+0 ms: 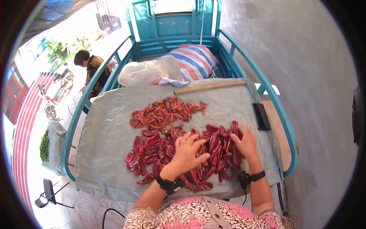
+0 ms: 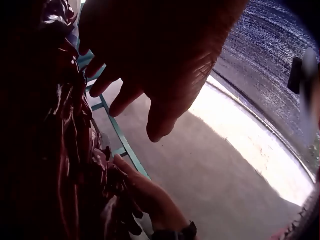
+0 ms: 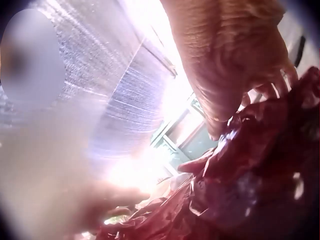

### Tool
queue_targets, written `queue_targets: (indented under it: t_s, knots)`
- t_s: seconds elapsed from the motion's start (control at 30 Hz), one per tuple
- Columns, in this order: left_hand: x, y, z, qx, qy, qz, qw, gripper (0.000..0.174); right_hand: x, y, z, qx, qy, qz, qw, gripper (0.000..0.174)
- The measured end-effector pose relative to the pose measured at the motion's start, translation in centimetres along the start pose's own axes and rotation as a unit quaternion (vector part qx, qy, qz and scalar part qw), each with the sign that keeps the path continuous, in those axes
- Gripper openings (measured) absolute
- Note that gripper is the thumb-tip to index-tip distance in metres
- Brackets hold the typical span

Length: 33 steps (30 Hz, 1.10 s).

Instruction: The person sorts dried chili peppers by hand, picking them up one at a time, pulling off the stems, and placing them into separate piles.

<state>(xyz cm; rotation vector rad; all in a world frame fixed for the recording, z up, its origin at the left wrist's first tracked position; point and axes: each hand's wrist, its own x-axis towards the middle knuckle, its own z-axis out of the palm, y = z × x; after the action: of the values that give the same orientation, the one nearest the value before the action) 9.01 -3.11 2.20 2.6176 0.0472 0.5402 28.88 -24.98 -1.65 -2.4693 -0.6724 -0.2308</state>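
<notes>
A heap of large, dark red dried chilies (image 1: 152, 141) lies spread on a grey-green sheet (image 1: 103, 141). Over the middle of the heap is my left hand (image 1: 187, 154), fingers spread and thumb out to the right. At the heap's right edge, my right hand (image 1: 248, 145) has its fingers extended forward, the thumb close to the chilies. In the left wrist view, the left hand (image 2: 160, 70) is dark, its fingers apart with nothing between them. The right wrist view shows the right hand (image 3: 235, 60) close against glossy chilies (image 3: 250, 175), its fingertips partly hidden behind them.
Smaller, brighter dried chilies (image 1: 164, 114) form a second heap behind. A wooden strip (image 1: 209, 87), a striped sack (image 1: 194, 61) and a pale plastic bag (image 1: 145, 72) lie farther back. A phone (image 1: 261, 116) is at right, inside the teal cart rail (image 1: 280, 114). A person (image 1: 93, 70) is beyond the left rail.
</notes>
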Motion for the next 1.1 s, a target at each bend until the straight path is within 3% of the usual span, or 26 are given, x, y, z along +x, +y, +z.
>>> queue_targets:
  t_s: [0.07, 0.2, 0.23, 0.33, 0.37, 0.47, 0.57, 0.77, 0.87, 0.97, 1.07, 1.1]
  knots:
    - [-0.1, 0.9, 0.1, -0.013, -0.087, 0.0, 0.996, 0.066, 0.0, -0.2, 0.4, 0.006, -0.097, 0.04, 0.994, 0.08]
    - [-0.4, 1.3, 1.5, 0.029, -0.118, 0.02, 0.992, 0.078, -0.4, -1.7, 1.6, 0.098, -0.072, -0.004, 0.993, 0.059]
    - [-0.4, 1.4, 1.6, 0.033, -0.125, 0.02, 0.991, 0.081, -0.5, -2.4, 1.6, 0.123, -0.068, -0.024, 0.99, 0.045]
    - [-0.5, 1.8, 1.6, 0.024, -0.135, 0.012, 0.991, 0.086, -0.9, -3.9, 1.5, 0.247, -0.127, -0.028, 0.96, 0.041]
    - [-0.6, 1.8, 1.7, 0.026, -0.13, 0.013, 0.991, 0.086, -1.2, -4.0, 2.0, 0.245, -0.098, -0.046, 0.963, 0.035]
    - [-0.6, 1.3, 2.1, 0.026, -0.114, 0.014, 0.993, 0.085, -1.6, -3.5, 3.1, 0.299, -0.054, 0.005, 0.953, 0.03]
    - [-0.6, 0.9, 2.3, 0.014, -0.09, 0.024, 0.996, 0.084, -1.5, -3.5, 2.7, 0.244, 0.009, -0.094, 0.965, 0.032]
    - [-0.7, 0.5, 3.1, 0.029, -0.064, 0.024, 0.997, 0.077, -1.7, -5.3, -3.0, 0.147, -0.026, 0.031, 0.988, 0.038]
    - [-0.7, 0.5, 3.1, 0.032, -0.073, 0.007, 0.997, 0.078, -1.1, -4.1, -4.6, 0.162, 0.029, 0.035, 0.986, 0.039]
    - [-0.7, 0.1, 3.3, 0.031, -0.075, 0.007, 0.997, 0.079, -0.3, -3.1, -6.2, 0.078, 0.035, 0.067, 0.994, 0.04]
    - [-0.8, 0.0, 3.4, 0.028, -0.08, 0.002, 0.996, 0.079, -0.6, 0.7, -3.9, -0.093, 0.135, -0.057, 0.985, 0.043]
    - [-0.8, 0.0, 3.4, 0.03, -0.081, 0.0, 0.996, 0.079, -0.7, 1.0, -3.4, -0.069, 0.099, -0.052, 0.991, 0.043]
